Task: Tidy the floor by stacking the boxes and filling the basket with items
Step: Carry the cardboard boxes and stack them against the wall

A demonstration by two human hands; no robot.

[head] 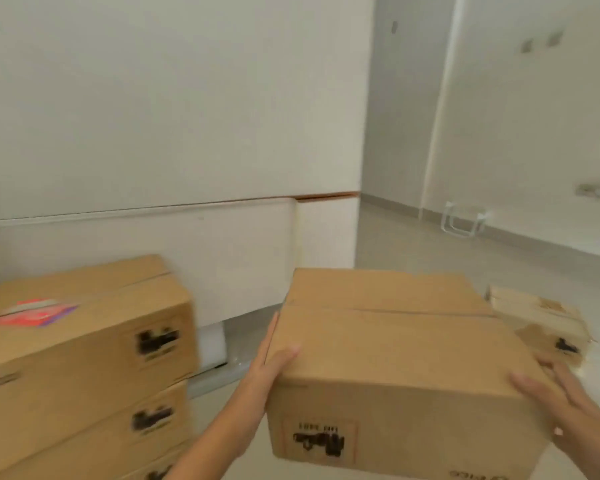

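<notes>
I carry a brown cardboard box (388, 368) in mid-air in front of me, its black print upside down on the near face. My left hand (274, 362) presses flat against its left side, thumb on the top edge. My right hand (551, 400) presses on its right side with fingers spread. A stack of similar brown boxes (84, 368) stands at the left against the wall, the top one bearing a red and purple label (35, 311). Another cardboard box (548, 327) lies on the floor behind the carried one, at the right. No basket is in view.
A white wall with a low panel (153, 188) runs behind the stack. Pale floor (430, 251) stretches to the right toward a far wall, where a small white wire stand (463, 220) sits by the skirting. The view is motion-blurred.
</notes>
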